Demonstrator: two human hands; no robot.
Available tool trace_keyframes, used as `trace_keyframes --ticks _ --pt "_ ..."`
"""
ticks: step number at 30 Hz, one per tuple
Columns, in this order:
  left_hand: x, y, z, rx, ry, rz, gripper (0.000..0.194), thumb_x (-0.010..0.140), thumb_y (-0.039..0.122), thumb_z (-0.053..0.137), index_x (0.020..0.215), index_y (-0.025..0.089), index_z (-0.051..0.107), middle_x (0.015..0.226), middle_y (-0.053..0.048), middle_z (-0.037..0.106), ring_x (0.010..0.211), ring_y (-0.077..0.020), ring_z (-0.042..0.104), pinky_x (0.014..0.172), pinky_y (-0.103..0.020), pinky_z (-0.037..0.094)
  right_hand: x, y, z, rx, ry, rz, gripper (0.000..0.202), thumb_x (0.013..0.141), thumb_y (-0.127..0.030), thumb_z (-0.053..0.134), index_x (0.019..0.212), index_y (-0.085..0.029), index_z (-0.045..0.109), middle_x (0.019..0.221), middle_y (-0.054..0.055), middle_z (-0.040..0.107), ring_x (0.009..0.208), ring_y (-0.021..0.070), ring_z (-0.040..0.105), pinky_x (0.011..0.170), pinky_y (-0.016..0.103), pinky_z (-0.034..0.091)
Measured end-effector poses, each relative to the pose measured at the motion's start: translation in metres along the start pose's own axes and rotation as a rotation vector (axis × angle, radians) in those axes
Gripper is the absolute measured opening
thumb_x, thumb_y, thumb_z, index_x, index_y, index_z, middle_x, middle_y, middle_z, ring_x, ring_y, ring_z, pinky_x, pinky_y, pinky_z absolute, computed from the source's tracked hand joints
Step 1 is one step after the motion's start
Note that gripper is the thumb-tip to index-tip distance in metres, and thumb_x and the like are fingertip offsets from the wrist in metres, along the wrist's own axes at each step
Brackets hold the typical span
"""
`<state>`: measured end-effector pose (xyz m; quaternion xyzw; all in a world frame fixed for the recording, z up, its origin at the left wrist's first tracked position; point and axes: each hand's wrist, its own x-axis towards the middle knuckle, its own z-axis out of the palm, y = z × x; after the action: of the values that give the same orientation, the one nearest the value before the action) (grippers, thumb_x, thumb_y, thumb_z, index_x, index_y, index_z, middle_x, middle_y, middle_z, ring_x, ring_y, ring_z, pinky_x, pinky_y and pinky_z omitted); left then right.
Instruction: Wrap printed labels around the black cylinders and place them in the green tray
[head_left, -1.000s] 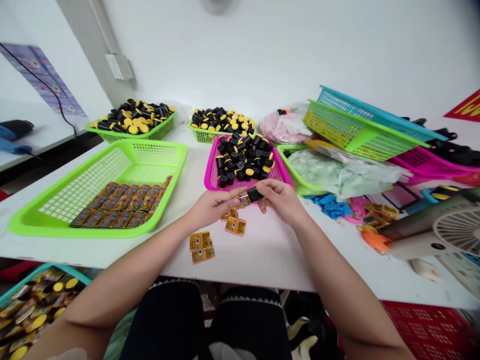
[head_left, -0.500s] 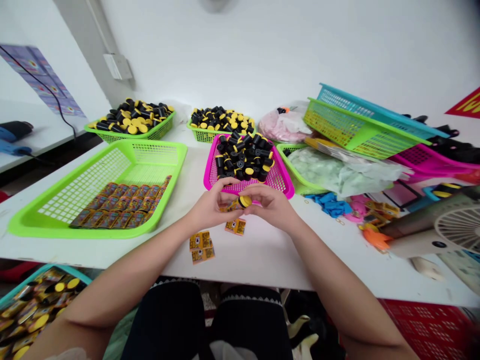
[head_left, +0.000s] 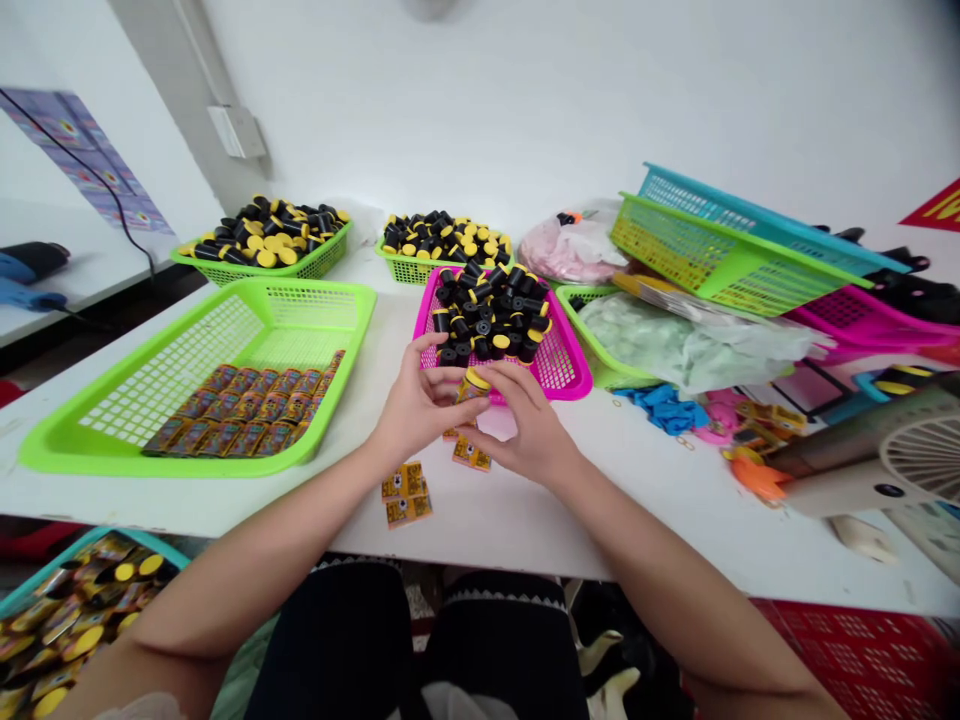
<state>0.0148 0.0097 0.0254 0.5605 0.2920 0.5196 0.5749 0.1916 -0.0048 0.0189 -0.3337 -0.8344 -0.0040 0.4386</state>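
Note:
Between my two hands stands a small canister (head_left: 474, 383) with a yellow cap and a printed yellow-orange sleeve around its body. The fingers of my left hand (head_left: 416, 402) are closed on it from the left. From the other side, my right hand (head_left: 534, 425) grips it, thumb low and fingers near the cap. Just below the hands, flat printed sleeves (head_left: 472, 455) lie on the white table. A second small pile of sleeves (head_left: 405, 484) lies closer to the table's front edge, left of them.
A pink basket (head_left: 579, 380) of black canisters with yellow caps stands right behind my hands. At left, a green basket (head_left: 45, 452) holds rows of sleeved canisters. More filled baskets line the wall. A fan (head_left: 922, 455) and stacked baskets (head_left: 735, 265) occupy the right.
The canister has turned from tilted to nearly upright, its yellow cap now on top. Both hands have shifted slightly, and the right hand's fingers have spread wider around it.

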Motion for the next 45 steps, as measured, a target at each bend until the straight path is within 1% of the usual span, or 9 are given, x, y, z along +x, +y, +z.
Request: trace_keyframes --ticks 6,14,19,24,28,34,37,40,45 --pt "-0.006 -0.002 0.005 -0.114 -0.295 -0.277 0.069 0.079 0.017 0.067 0.129 0.024 0.019 0.073 0.007 0.066 0.068 -0.0122 0.068 0.067 -0.026 0.054 -0.004 -0.014 0.008 -0.083 0.046 -0.139 0.065 0.079 -0.019 0.067 0.138 -0.024 0.041 0.116 0.013 0.062 0.111 0.0276 0.062 0.092 0.046 0.057" --pt "-0.014 -0.004 0.005 -0.321 -0.486 -0.169 0.085 0.079 0.018 0.067 0.145 0.024 0.015 0.061 0.011 0.059 0.054 -0.0087 0.058 0.058 -0.022 0.049 -0.004 -0.025 0.01 -0.061 0.188 -0.258 0.064 0.077 -0.011 0.062 0.138 -0.021 0.046 0.113 0.009 0.068 0.106 0.0231 0.066 0.089 0.039 0.061" --pt "-0.014 0.002 0.008 -0.073 -0.293 -0.109 0.088 0.075 0.007 0.061 0.145 0.023 0.009 0.06 0.012 0.055 0.051 -0.008 0.057 0.053 -0.019 0.046 -0.002 -0.021 0.008 -0.151 0.1 -0.336 0.061 0.078 -0.009 0.065 0.136 -0.013 0.047 0.112 0.014 0.066 0.112 0.0267 0.062 0.093 0.044 0.059" --pt "-0.013 -0.001 0.007 0.105 -0.277 0.073 0.086 0.075 0.006 0.061 0.141 0.023 0.009 0.056 0.016 0.039 0.042 -0.0049 0.045 0.045 -0.014 0.036 -0.004 -0.013 0.006 -0.164 0.122 -0.349 0.057 0.084 -0.018 0.067 0.137 -0.019 0.046 0.112 0.011 0.064 0.112 0.0269 0.061 0.094 0.048 0.057" --pt "-0.012 -0.004 0.008 0.325 -0.133 0.285 0.075 0.073 0.009 0.064 0.133 0.024 0.021 0.084 0.004 0.056 0.07 -0.0093 0.06 0.062 -0.021 0.049 -0.005 -0.011 0.006 -0.236 0.09 -0.347 0.053 0.086 -0.025 0.066 0.135 -0.023 0.046 0.11 0.009 0.063 0.108 0.0272 0.062 0.096 0.05 0.055" --pt "-0.037 0.043 -0.004 0.715 0.054 0.306 0.018 0.082 0.024 0.067 0.099 0.02 0.061 0.097 -0.004 0.067 0.083 -0.0126 0.065 0.073 -0.024 0.055 0.001 -0.007 0.0 -0.199 0.152 -0.161 0.07 0.083 -0.038 0.071 0.143 -0.029 0.037 0.124 0.011 0.058 0.118 0.0283 0.058 0.1 0.049 0.051" --pt "-0.058 0.082 -0.03 0.935 0.128 0.326 0.009 0.084 0.027 0.065 0.088 0.021 0.07 0.103 -0.005 0.073 0.095 -0.0173 0.069 0.08 -0.027 0.056 0.016 0.018 -0.008 -0.15 0.03 0.094 0.06 0.083 -0.044 0.07 0.136 -0.026 0.048 0.13 0.013 0.056 0.125 0.0305 0.054 0.104 0.05 0.047" --pt "-0.06 0.113 -0.067 1.123 0.225 0.213 0.018 0.082 0.041 0.068 0.086 0.025 0.075 0.106 -0.003 0.075 0.098 -0.0211 0.07 0.084 -0.031 0.056 0.044 0.055 -0.006 -0.157 -0.133 0.295 0.038 0.087 -0.033 0.063 0.122 -0.019 0.06 0.122 0.014 0.06 0.117 0.0282 0.059 0.103 0.049 0.047" --pt "0.001 0.129 -0.131 1.45 0.16 -0.216 0.031 0.081 0.051 0.062 0.093 0.026 0.076 0.085 0.0 0.078 0.076 -0.021 0.07 0.074 -0.03 0.053 0.098 0.081 0.03 -0.213 -0.74 0.169 0.048 0.084 -0.029 0.065 0.131 -0.017 0.057 0.132 0.014 0.058 0.116 0.0252 0.059 0.099 0.036 0.047"
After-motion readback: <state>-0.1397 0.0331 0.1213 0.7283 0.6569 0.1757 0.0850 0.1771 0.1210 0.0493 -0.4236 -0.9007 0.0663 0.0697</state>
